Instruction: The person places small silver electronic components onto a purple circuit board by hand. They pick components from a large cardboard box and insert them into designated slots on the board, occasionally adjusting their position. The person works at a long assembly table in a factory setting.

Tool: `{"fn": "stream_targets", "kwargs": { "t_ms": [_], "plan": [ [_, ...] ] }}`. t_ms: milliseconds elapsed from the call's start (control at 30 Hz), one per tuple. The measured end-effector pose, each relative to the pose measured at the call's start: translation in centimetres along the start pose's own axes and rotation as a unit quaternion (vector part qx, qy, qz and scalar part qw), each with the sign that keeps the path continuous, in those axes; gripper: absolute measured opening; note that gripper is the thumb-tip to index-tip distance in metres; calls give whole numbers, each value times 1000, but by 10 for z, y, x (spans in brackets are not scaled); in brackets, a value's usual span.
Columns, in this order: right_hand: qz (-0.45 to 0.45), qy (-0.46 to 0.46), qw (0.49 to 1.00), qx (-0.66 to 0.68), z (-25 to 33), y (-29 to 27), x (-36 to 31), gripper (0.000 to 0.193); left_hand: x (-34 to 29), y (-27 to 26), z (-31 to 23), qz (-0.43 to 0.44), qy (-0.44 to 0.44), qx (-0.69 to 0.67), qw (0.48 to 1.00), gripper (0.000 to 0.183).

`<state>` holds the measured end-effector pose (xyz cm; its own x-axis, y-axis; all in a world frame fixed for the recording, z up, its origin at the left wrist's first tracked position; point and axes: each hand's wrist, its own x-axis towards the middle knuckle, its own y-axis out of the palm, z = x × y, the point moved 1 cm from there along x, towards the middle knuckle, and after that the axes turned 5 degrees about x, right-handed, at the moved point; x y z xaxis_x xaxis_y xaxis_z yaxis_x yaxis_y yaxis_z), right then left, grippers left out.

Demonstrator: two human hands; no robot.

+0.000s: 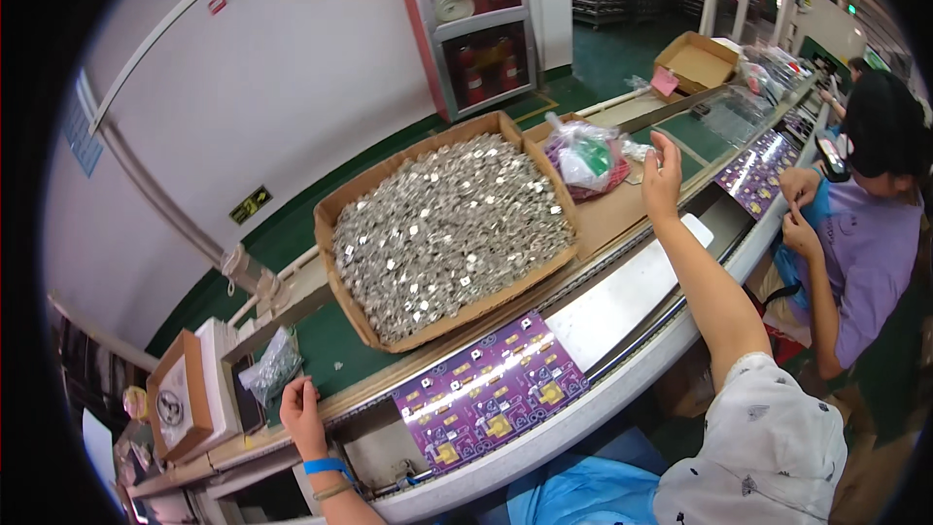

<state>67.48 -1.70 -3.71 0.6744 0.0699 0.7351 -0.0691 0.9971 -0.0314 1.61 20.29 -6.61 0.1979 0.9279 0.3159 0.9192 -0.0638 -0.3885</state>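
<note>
My left hand (301,415) is over the near rail of the bench at the lower left, its fingers curled together; whatever they hold, if anything, is too small to make out. A blue band circles that wrist. Raised past the far side of the line, my right hand (663,177) has its fingers stretched up and apart, with nothing visible in it. Between my arms a purple circuit board (520,355) with small metal and yellow parts lies on the conveyor. Beyond it stands a cardboard box (340,306) heaped with small silvery metal parts (447,233).
Clear plastic bags (583,156) lie right of the box, another bag (272,367) left of it. A white plate (622,297) covers part of the line. At the right a co-worker in a purple shirt (865,272) sits by more purple boards (758,173). An open carton (697,63) stands farther back.
</note>
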Motion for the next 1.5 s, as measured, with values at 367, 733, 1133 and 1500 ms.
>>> {"fn": "stream_targets", "kwargs": {
  "t_ms": [367, 733, 1133, 1500],
  "plan": [
    [420, -308, 805, 284, 307, 82, -146, 36, -3, 6, -23, -93, 10, 57, 994, 15],
    [536, -428, 721, -99, 344, 228, -215, 7, 10, 15, -33, -117, 127, 174, 970, 10],
    [630, -503, 550, -218, 344, 259, -228, 7, 5, 61, -34, -67, 155, 271, 948, 17],
    [603, -476, 622, -154, 329, 267, -233, 9, 9, 65, -32, -89, 69, 231, 966, 7]
  ]
}}
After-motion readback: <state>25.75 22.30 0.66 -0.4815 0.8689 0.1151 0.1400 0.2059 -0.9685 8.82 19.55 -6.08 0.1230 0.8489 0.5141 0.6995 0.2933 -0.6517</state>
